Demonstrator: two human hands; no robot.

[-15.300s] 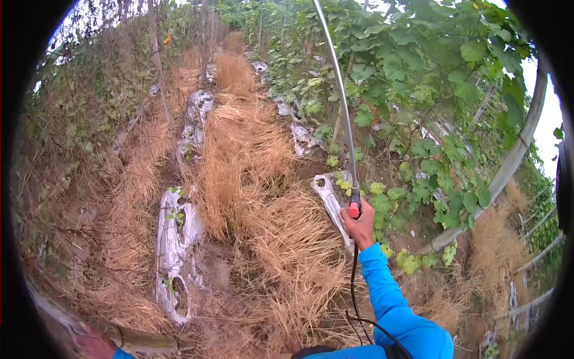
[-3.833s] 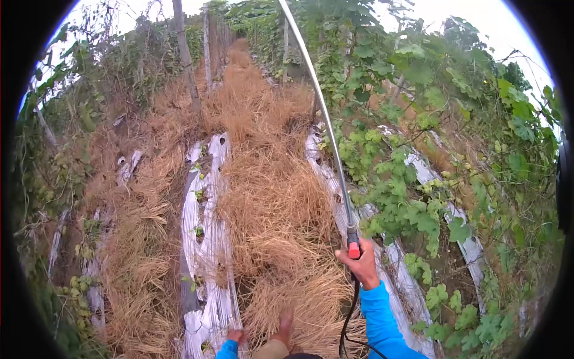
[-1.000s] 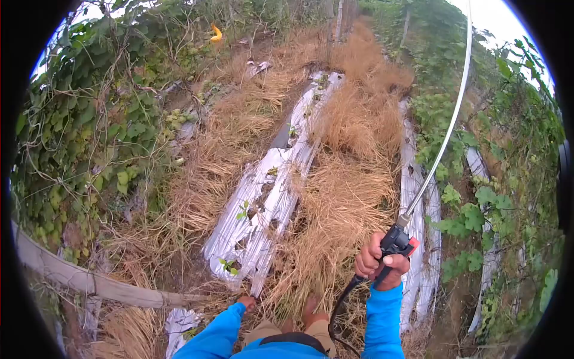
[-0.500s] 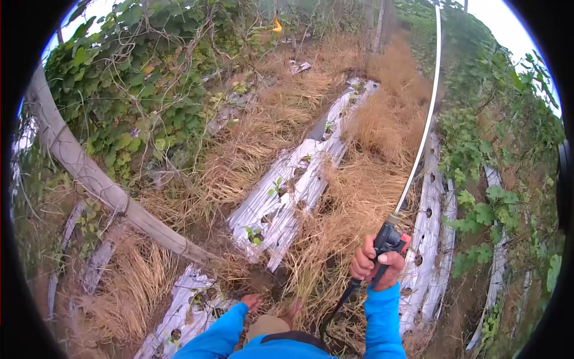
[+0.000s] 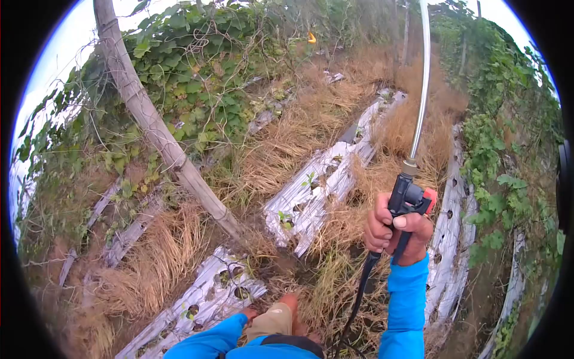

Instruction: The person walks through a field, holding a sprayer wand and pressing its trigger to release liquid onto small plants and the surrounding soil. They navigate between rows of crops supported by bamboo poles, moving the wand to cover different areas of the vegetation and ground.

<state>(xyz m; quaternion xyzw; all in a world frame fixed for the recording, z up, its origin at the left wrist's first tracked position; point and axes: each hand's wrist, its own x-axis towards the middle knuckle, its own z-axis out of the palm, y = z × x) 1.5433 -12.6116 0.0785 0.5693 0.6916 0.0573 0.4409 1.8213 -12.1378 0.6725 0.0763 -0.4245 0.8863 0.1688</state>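
Observation:
My right hand [image 5: 399, 230] is wrapped round the black handle of a spray wand [image 5: 412, 194] with a red part on its far side. From the handle a long pale metal lance [image 5: 423, 90] rises toward the top of the view, and a black hose [image 5: 359, 299] hangs below it. My left hand [image 5: 249, 313] is low beside my leg, mostly hidden by the blue sleeve, so its fingers cannot be made out. Nearest it lies a strip of silvery plastic mulch [image 5: 218, 287] with round holes.
A leaning wooden post [image 5: 161, 131] stands at the left with wires and vines. Another mulch strip [image 5: 323, 185] with small seedlings runs ahead, dry straw [image 5: 287, 155] around it. Leafy vines [image 5: 496, 161] border the right. A yellow object [image 5: 311, 37] hangs farther off.
My right hand and the spray wand have come up and to the right, and the lance stands more upright. The view has shifted, with the post now steeper.

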